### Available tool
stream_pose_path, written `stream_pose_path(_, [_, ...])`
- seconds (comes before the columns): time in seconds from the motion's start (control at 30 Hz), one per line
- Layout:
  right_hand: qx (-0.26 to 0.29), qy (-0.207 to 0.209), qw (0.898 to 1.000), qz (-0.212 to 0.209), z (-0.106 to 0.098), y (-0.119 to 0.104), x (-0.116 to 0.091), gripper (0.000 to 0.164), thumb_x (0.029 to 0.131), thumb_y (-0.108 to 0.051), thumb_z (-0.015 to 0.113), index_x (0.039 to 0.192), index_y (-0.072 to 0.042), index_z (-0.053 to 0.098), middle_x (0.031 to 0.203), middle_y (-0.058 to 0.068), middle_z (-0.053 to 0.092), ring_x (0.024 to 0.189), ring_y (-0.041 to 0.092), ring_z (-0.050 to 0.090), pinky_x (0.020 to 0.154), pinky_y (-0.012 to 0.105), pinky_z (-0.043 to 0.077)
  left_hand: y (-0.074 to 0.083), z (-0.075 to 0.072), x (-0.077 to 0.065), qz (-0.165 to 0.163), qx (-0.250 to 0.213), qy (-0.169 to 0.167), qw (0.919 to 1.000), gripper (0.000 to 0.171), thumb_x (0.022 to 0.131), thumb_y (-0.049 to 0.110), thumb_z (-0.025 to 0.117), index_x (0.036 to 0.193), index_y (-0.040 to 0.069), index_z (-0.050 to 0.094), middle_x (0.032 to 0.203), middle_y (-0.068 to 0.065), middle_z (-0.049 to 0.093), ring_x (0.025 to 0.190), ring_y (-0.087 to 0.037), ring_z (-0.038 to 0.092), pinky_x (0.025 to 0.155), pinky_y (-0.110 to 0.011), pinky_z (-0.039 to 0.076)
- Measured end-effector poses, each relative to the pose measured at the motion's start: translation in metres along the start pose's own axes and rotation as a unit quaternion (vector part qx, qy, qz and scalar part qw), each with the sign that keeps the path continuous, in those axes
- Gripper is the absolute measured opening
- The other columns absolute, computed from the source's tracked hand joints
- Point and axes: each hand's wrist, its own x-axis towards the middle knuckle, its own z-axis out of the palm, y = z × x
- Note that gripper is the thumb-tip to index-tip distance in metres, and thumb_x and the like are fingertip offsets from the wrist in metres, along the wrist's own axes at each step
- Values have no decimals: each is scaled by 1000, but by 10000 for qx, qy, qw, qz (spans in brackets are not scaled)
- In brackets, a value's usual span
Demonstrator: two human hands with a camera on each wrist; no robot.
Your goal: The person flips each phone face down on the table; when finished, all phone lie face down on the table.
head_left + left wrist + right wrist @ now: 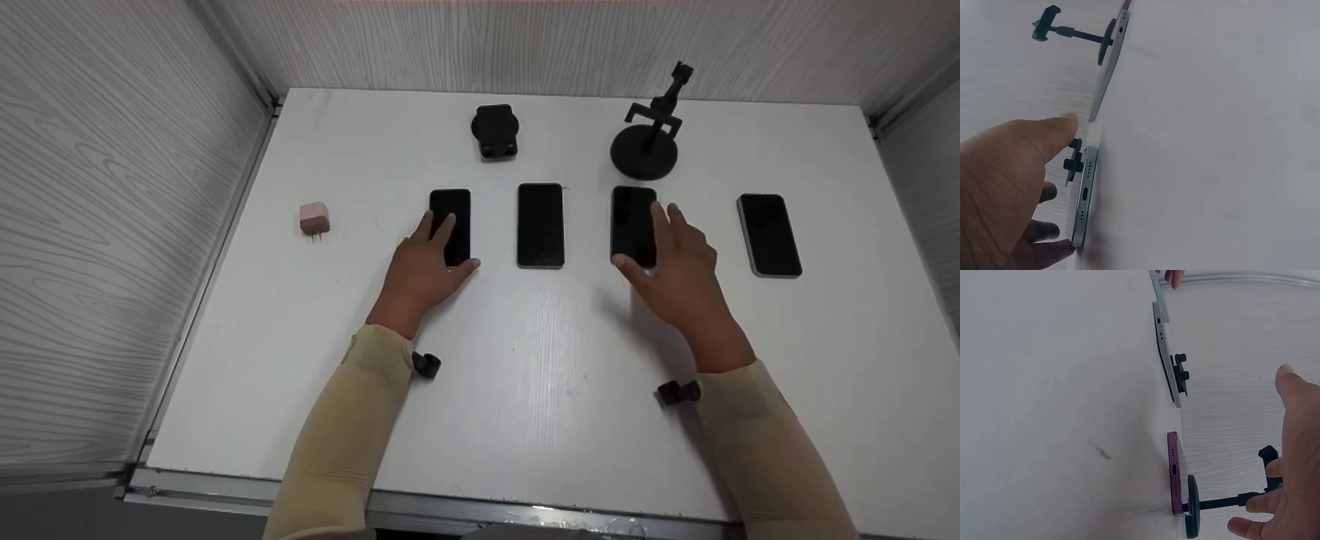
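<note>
Several black-screened phones lie in a row on the white table. My left hand (424, 271) is at the leftmost phone (461, 225), fingers spread; in the left wrist view a fingertip meets the corner of its grey edge (1085, 197), with the thumb raised off it. My right hand (681, 279) hovers by the third phone (631, 225), thumb and fingers apart. The right wrist view shows that phone's purple edge (1174, 473) with a gap to the hand. Between the hands lies the second phone (540, 225).
A fourth phone (771, 236) lies to the right. Behind the row are a folded black stand (495, 131) and an upright black phone holder on a round base (643, 154). A pink charger plug (314, 217) sits at left. Grained walls (525, 45) border the table.
</note>
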Motion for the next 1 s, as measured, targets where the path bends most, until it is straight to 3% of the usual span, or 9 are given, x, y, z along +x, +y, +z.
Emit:
stream_pose_path(0.23, [-69, 7, 9999, -109, 5, -11, 3, 104, 105, -72, 55, 178, -16, 8, 183, 23, 8, 165, 54, 17, 125, 81, 12, 1, -1, -1, -21, -32, -31, 10000, 85, 104, 58, 68, 172, 16, 37, 181, -17, 24, 163, -46, 31, 133, -57, 31])
stream_pose_path(0.67, [-325, -90, 9976, -603, 27, -35, 13, 103, 105, -72, 56, 177, -15, 12, 182, 22, 13, 164, 55, 20, 125, 79, 16, 2, -3, -6, 61, 320, 36, 9995, 82, 107, 56, 62, 170, 10, 38, 179, -18, 30, 160, -50, 37, 132, -56, 35])
stream_pose_path(1.0, [-438, -279, 9945, -907, 45, -50, 13, 101, 104, -72, 57, 177, -18, 13, 182, 20, 15, 162, 54, 24, 127, 76, 18, 1, -3, -10, 78, 255, -47, 9996, 82, 108, 55, 62, 170, 8, 37, 179, -19, 29, 162, -47, 34, 133, -53, 34])
